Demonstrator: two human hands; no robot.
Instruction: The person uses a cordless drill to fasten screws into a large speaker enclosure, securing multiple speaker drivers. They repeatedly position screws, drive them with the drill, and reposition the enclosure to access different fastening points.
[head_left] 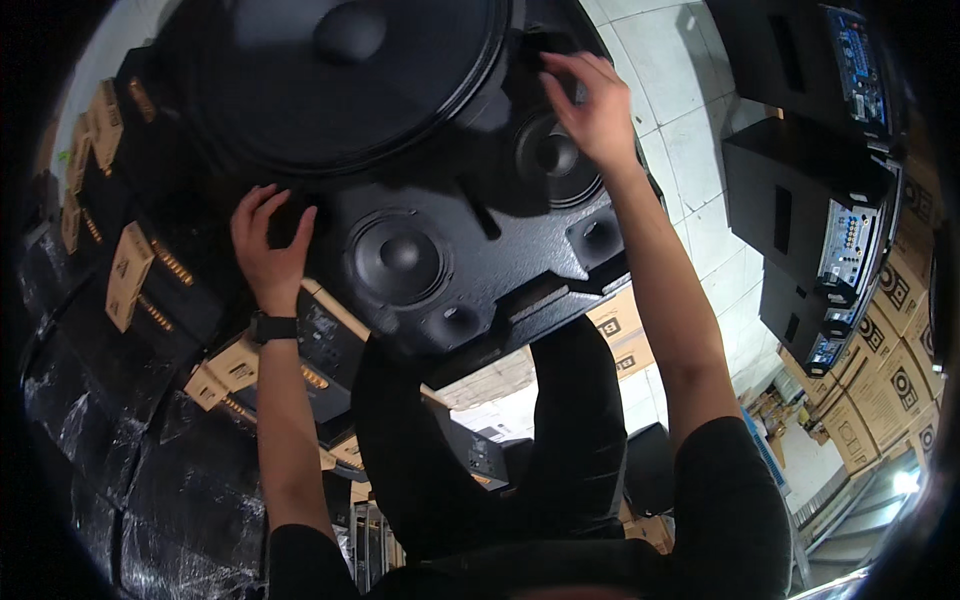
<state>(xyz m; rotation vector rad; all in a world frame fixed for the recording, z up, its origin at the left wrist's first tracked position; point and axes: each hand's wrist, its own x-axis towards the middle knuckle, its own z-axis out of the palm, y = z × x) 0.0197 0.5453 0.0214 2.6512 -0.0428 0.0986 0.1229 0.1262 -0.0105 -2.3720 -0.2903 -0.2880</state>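
Note:
A large black speaker cabinet [510, 238] with a textured front lies before me. At its far end is a big round woofer [310, 120] with a domed centre; I cannot tell whether it is fully seated. Two smaller speaker drivers [400, 258] and two small flared openings [597, 238] are set in the near part. My left hand [268, 245], a dark band at the wrist, is by the woofer's near left rim, thumb and fingers apart. Over the cabinet's right side, my right hand [598, 108] has bent fingers parted from the thumb, beside the woofer's right rim. Neither hand visibly holds anything.
Black speaker cabinets with exposed rear panels [850, 240] stand on the right over a pale tiled floor [715, 215]. Printed cardboard boxes [880, 390] are stacked behind them. On the left are film-wrapped dark stacks [190, 530] and cardboard pieces [128, 275]. My legs are against the near side.

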